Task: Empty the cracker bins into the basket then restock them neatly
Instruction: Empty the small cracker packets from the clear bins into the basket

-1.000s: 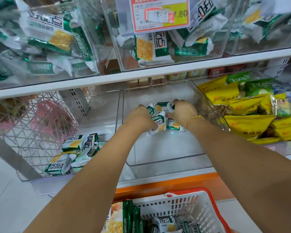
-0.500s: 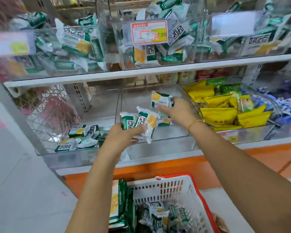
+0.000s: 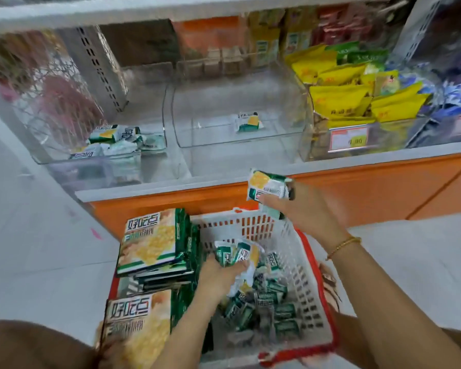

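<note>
While hands (image 3: 218,275) (image 3: 306,211) grip packets (image 3: 237,255), boxes (image 3: 151,241) crowding basket (image 3: 298,249), bins (image 3: 237,141) behind

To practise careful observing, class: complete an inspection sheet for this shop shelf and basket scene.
Surface: white shelf ledge over an orange base.
Job's things: middle bin holds a single packet; left bin holds several packets; basket holds loose packets.
Clutter: large cracker packs stacked at the basket's left.
Grippers: left hand grips a packet bunch inside the basket; right hand holds raised packets above its far rim.
Cables: nothing seen.
Surroundings: yellow snack bags rightward; white floor.
</note>
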Demonstrator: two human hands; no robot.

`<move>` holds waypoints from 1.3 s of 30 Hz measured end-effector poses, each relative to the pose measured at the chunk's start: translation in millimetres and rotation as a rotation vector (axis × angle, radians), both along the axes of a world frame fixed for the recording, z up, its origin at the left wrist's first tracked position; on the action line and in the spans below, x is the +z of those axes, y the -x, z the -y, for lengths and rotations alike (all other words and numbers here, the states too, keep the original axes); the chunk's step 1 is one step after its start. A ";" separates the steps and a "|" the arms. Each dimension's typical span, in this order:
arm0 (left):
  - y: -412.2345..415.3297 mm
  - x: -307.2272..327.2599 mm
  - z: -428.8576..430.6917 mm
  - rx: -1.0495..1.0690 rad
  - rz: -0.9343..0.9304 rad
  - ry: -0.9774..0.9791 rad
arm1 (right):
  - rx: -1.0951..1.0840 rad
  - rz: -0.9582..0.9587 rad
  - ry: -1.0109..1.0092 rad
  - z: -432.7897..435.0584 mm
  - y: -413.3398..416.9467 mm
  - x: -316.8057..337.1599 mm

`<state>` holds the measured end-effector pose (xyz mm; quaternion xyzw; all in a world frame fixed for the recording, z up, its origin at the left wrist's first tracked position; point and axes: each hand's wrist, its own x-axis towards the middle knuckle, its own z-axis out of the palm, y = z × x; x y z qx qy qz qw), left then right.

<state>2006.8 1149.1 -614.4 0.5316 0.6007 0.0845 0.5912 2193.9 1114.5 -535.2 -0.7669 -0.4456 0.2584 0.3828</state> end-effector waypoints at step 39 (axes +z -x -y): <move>-22.0 159.0 -85.8 -0.384 0.173 -0.926 | 0.087 -0.040 -0.283 -42.7 -5.5 99.4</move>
